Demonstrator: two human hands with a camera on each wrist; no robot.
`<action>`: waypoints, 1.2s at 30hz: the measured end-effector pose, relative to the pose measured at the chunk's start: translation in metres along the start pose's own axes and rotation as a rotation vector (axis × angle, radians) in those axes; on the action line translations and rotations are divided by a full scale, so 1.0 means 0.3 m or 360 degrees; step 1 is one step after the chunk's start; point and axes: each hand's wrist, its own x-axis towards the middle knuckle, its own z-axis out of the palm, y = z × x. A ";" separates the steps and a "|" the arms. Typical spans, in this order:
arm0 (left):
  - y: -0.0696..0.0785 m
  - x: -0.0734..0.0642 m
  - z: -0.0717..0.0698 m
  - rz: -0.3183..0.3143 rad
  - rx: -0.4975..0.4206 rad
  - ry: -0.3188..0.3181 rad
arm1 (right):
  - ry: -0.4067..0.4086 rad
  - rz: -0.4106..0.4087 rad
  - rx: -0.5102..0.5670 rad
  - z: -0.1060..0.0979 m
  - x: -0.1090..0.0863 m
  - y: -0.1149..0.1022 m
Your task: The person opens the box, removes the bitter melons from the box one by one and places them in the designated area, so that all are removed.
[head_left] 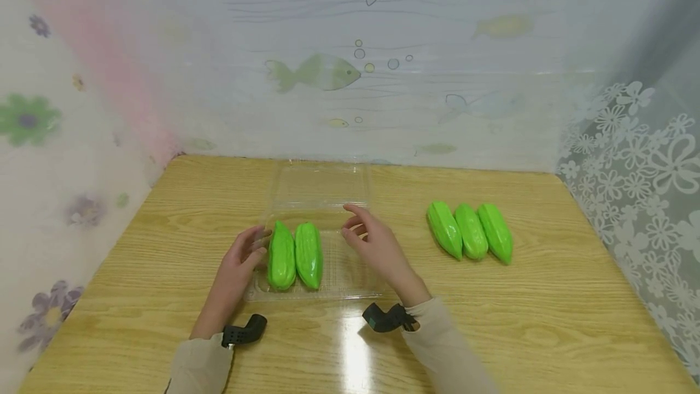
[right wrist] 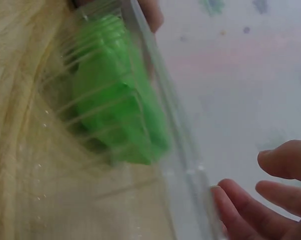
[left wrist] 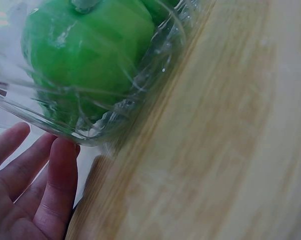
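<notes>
A clear plastic clamshell box (head_left: 350, 266) lies with its lid (head_left: 322, 184) folded back. Two glossy green ridged, melon-like vegetables (head_left: 281, 257) lie side by side in the left half of its base. My left hand (head_left: 237, 269) is at the box's left side; in the left wrist view its fingertips (left wrist: 63, 150) meet the box wall or come very close, which I cannot tell. Over the right part of the base is my right hand (head_left: 380, 248), fingers loosely bent, holding nothing. In the right wrist view its fingers (right wrist: 240, 205) are beside the box's rim.
Three more green ridged vegetables (head_left: 470, 233) lie in a row on the wooden table (head_left: 547, 321), right of the box. A curtain with fish prints (head_left: 322, 72) hangs behind the table. At the right is a flower-patterned sheer cloth (head_left: 634, 181).
</notes>
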 end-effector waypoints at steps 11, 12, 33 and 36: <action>-0.003 0.001 0.000 0.0003 -0.0003 0.0006 | -0.0095 -0.0072 -0.0030 0.064 -0.009 -0.021; -0.004 0.001 0.000 0.0008 -0.0001 0.0008 | -0.0109 -0.0083 -0.0040 0.070 -0.011 -0.023; 0.010 -0.004 0.007 0.0027 -0.0007 0.0018 | -0.0372 -0.0092 -0.0206 0.104 -0.031 -0.023; 0.011 -0.004 0.006 0.0021 0.0012 0.0021 | -0.0402 -0.0116 -0.0258 0.107 -0.031 -0.021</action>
